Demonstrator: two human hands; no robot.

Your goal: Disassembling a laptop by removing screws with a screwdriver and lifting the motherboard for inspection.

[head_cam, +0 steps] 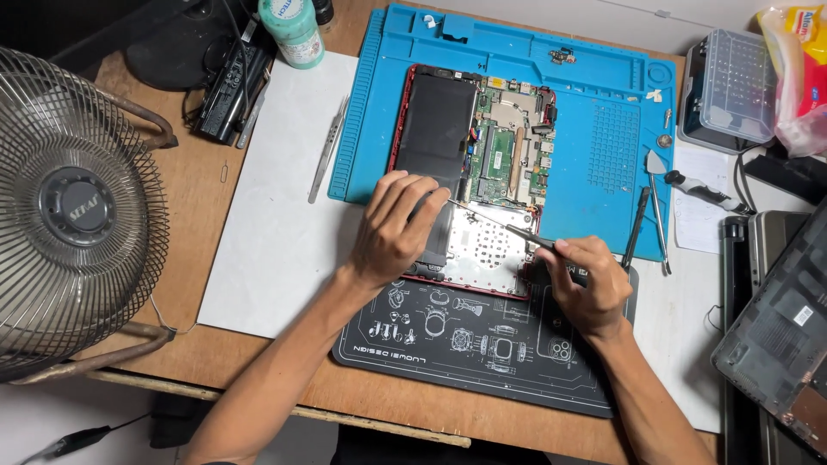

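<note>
An opened red-edged laptop lies bottom up across a blue repair mat and a black printed mat. Its black battery and green circuit board are exposed. My left hand rests on the battery's near end, fingers spread and pressing down. My right hand grips a thin metal tool at the laptop's near right corner. The tool's tip points toward my left fingers.
A metal fan stands at the left. Tweezers lie on a white sheet. A green-capped bottle is at the back. More tools, a clear parts box and a laptop cover are on the right.
</note>
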